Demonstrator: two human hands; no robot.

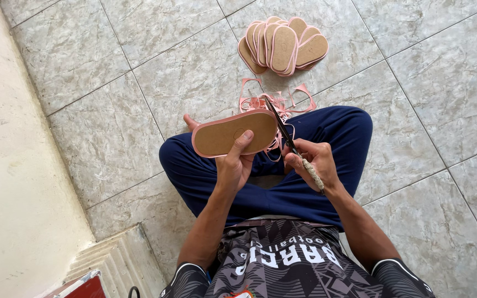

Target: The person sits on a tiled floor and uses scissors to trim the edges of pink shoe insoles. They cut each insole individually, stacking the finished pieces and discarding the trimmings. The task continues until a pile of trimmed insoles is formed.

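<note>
Left hand (236, 163) gripping tan shoe sole (236, 132) with pink edge, held flat above lap, thumb on top. Right hand (311, 163) closed around scissors (285, 132), blades at sole's right edge. Pink trimmings (266, 102) on tiled floor (84, 110) just beyond knees; stack of finished soles (282, 44) farther out.

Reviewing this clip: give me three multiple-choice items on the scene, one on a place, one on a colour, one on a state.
1. Where does the pile of soles lie?
A. on the floor tiles
B. on a table
C. in a box
2. What colour is the edge of the held sole?
A. green
B. pink
C. black
3. What does the right hand do?
A. rests empty
B. holds a brush
C. grips scissors

Key: A, the pile sits on tiles ahead of the knees; B, a pink rim rings the tan face; C, blades meet the sole held by the left hand.
</note>
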